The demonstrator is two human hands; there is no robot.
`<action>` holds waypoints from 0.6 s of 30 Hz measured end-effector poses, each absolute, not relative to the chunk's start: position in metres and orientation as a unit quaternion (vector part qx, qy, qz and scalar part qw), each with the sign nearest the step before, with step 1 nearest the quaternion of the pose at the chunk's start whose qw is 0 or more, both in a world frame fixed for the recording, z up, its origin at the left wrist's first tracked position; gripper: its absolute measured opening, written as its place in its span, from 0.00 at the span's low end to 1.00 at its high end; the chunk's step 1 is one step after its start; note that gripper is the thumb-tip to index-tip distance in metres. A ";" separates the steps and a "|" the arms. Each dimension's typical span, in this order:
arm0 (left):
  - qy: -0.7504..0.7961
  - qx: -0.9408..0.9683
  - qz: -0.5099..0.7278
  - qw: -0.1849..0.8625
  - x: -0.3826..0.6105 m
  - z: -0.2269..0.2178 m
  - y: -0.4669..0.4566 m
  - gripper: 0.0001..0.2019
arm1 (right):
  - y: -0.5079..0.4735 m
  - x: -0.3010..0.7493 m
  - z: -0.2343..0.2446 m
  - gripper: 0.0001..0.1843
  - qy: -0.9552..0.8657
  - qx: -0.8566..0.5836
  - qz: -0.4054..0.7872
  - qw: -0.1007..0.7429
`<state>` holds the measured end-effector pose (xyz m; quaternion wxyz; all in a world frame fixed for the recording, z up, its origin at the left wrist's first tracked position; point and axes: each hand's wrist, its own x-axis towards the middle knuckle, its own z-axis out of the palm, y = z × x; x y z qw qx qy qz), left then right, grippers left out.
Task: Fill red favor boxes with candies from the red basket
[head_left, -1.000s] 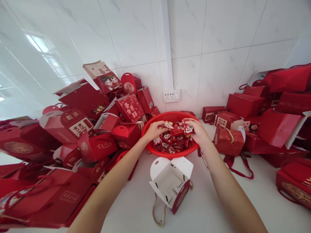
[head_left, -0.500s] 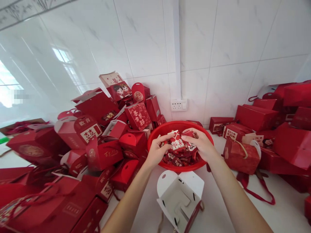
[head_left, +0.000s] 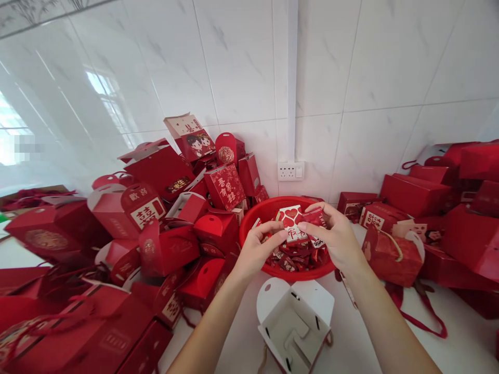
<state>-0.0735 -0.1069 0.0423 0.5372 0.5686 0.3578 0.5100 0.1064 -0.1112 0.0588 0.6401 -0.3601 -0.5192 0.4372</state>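
Note:
Over the red plastic basket (head_left: 246,221), my left hand (head_left: 255,249) pinches the left edge of a white candy packet (head_left: 291,223) printed with red hearts. My right hand (head_left: 337,239) has thumb and fingers closed on a small dark-red packet (head_left: 314,217), right beside the white one. Below them, several small red packets (head_left: 286,259) fill the basket. In front of it, between my forearms, stands a gift box (head_left: 294,319) with its flaps spread, showing a pale inside with nothing in it.
Red gift boxes (head_left: 167,246) are heaped on the left, and another pile of boxes (head_left: 415,195) stands on the right. A red ribbon (head_left: 424,319) trails on the white table (head_left: 241,332). Behind is a tiled wall with a socket (head_left: 290,171).
Both hands have lifted the packets slightly, and the right hand's red packet now shows more clearly beside the white one. The whole view has shifted a little.

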 end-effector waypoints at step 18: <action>0.301 0.602 0.497 0.547 -0.074 0.054 -0.131 0.18 | -0.130 0.106 0.071 0.18 -0.524 -0.342 0.479 0.615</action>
